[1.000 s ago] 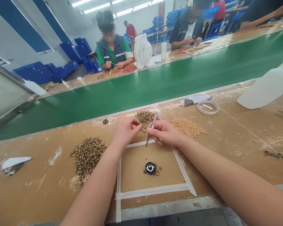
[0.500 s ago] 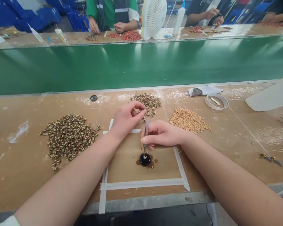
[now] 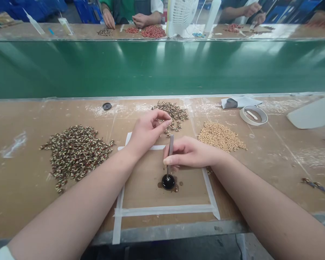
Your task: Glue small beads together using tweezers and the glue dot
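My right hand [image 3: 188, 153] grips metal tweezers [image 3: 171, 144], held nearly upright. Their tips reach into a small round dish of glossy black liquid [image 3: 168, 183], and a tiny pale bit shows at the tips. Brown drips stain the board around the dish. Over the near edge of a small pile of dark-and-cream pieces [image 3: 173, 110], my left hand [image 3: 148, 128] is closed in a pinch; whatever its fingertips hold is too small to make out. Beside my right wrist lies a heap of small tan beads [image 3: 219, 136].
A larger heap of dark, cream and red pieces [image 3: 77, 153] spreads at left. White tape strips [image 3: 165, 210] frame the work area. A tape roll [image 3: 253, 115], a black cap [image 3: 107, 106] and a white bottle [image 3: 312, 110] lie behind. Across the green belt [image 3: 151, 68], people work by a fan [image 3: 182, 16].
The camera view has tilted down slightly, so the far side sits higher in the picture. Both hands keep nearly the same pose, with the tweezer tips still in the black liquid.
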`<state>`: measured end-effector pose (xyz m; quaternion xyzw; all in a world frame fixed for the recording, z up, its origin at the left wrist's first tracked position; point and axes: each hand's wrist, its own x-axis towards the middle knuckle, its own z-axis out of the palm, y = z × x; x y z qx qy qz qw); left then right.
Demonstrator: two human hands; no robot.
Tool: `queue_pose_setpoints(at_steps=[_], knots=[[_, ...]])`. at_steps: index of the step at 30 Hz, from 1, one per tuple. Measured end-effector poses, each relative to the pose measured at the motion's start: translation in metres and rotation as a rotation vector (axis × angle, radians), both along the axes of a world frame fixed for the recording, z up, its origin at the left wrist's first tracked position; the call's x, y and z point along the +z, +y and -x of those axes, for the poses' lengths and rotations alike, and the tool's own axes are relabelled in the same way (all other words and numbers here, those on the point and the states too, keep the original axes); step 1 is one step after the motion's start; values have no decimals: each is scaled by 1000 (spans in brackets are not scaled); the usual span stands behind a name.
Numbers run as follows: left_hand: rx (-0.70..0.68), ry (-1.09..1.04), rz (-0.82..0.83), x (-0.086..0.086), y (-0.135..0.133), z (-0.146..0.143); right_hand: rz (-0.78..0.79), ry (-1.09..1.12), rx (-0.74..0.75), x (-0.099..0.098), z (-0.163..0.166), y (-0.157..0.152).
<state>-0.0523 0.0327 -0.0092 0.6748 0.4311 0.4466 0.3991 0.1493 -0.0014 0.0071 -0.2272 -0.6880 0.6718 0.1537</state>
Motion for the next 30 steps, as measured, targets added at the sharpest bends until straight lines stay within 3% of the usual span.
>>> queue_pose_setpoints(at_steps=[17, 22, 25, 30], knots=[[-135, 10, 140, -3, 0, -1, -9, -19, -5, 2, 1, -1], [-148, -17, 183, -2, -1, 0, 8, 135, -47, -2, -1, 1], [-182, -39, 254, 0, -2, -1, 14, 336, -205, -5, -2, 5], [-179, -15, 332, 4, -4, 0, -64, 507, -746, -9, -3, 14]])
